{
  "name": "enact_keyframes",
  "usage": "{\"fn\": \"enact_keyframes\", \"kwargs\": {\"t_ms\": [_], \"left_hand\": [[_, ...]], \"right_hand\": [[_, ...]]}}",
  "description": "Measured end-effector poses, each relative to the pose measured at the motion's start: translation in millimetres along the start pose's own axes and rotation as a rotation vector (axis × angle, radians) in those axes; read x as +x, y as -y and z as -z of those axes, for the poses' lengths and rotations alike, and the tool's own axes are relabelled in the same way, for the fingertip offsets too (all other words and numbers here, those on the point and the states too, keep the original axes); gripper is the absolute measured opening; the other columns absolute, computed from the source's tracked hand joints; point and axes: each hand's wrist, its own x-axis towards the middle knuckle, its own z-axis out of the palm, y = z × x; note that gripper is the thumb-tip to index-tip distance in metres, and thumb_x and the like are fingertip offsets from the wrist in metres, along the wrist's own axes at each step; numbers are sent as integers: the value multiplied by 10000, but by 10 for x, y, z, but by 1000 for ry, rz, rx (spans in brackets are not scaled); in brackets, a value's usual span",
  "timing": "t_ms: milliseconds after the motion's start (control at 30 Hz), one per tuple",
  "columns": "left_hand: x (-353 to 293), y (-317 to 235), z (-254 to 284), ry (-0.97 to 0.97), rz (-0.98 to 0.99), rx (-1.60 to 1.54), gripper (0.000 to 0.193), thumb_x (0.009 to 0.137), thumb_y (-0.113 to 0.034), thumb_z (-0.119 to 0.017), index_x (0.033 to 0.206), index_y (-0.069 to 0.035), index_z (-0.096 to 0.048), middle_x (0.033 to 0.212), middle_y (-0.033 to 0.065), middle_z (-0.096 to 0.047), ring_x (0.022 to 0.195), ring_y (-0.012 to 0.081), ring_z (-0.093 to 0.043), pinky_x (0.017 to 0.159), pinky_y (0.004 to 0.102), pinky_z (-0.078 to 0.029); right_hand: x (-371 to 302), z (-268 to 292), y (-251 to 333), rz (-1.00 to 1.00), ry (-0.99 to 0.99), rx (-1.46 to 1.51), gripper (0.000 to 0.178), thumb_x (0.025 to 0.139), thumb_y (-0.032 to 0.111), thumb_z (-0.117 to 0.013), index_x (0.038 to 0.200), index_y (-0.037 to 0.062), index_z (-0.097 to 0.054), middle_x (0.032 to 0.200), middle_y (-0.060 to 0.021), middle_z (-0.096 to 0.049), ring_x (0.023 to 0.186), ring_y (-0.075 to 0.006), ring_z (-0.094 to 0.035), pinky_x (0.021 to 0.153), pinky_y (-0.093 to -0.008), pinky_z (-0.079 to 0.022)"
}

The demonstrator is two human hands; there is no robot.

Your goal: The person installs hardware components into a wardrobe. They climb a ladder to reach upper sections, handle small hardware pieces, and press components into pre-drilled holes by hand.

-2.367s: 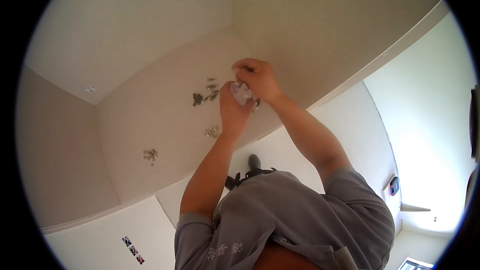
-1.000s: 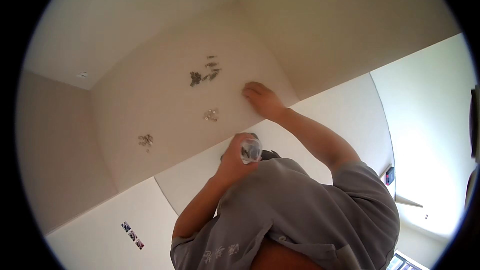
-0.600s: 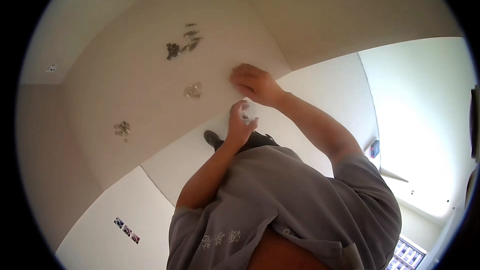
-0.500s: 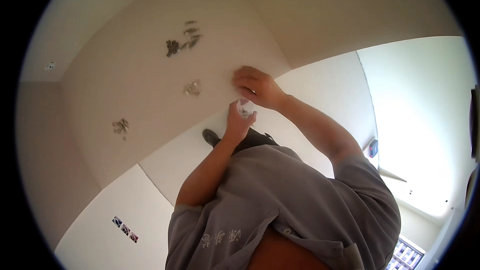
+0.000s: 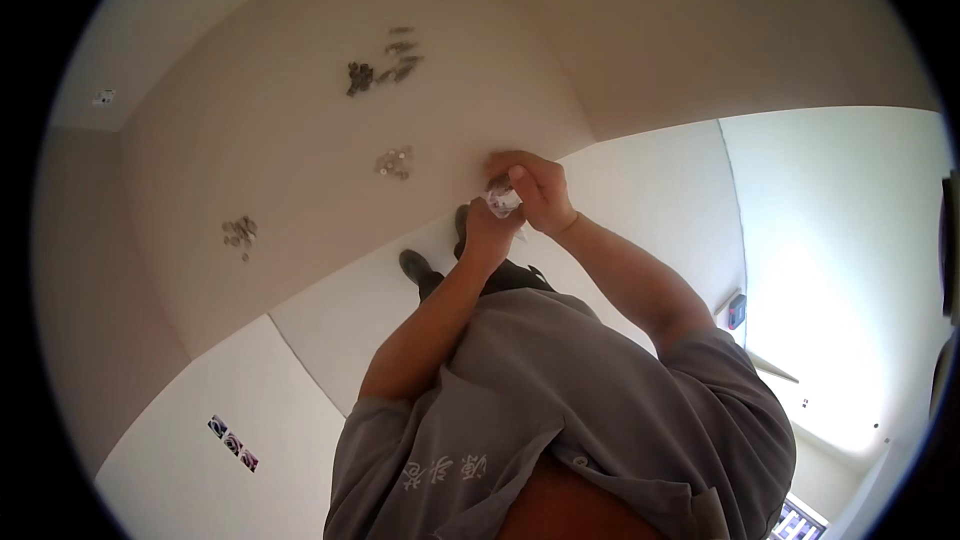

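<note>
Four piles (image 5: 360,78) lie set out; left hand (image 5: 489,233) grasps a clear bag (image 5: 504,201), contents unclear; right hand (image 5: 542,192) is against it, grip not discernible.

The clear bag (image 5: 504,201) looks like thin, glossy plastic. The grey shirt (image 5: 610,400) is matt cloth, the small fittings (image 5: 240,232) metallic, the desk (image 5: 290,150) smooth and matt

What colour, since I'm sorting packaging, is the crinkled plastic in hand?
The crinkled plastic is clear with whitish glints; head view.
</note>
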Motion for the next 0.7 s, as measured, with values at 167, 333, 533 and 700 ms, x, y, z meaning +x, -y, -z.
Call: {"fn": "enact_keyframes", "kwargs": {"t_ms": [167,333,533,700], "left_hand": [[-31,-76,16,9,-18,9,201,809,-114,-775,944,-1,-677,809,56,-693,733,132,-632,667,319,-507],[-43,-41,36,-8,-74,68,238,815,-103,-754,997,18,-660,800,66,-675,718,141,-625,664,317,-503],[-56,-21,120,56,-16,176,235,813,-101,-739,984,21,-633,794,77,-661,686,161,-620,634,327,-502],[35,325,153,71,-136,46,311,796,-115,-745,1057,13,-633,819,82,-670,704,192,-628,650,331,-514]], "right_hand": [[-135,-55,-38,6,-68,15,298,1039,186,-489,970,-35,-678,985,-138,-726,897,-218,-690,834,-325,-540],[-208,-74,0,22,-68,54,319,1046,210,-495,970,-40,-678,974,-134,-726,873,-197,-686,823,-316,-541],[-178,27,74,-74,24,57,254,1035,167,-516,1044,-30,-676,1019,-137,-715,942,-206,-684,847,-326,-536],[-85,-27,235,171,220,-246,194,993,137,-580,1081,-5,-677,1080,-184,-700,985,-295,-686,862,-353,-539]]}}
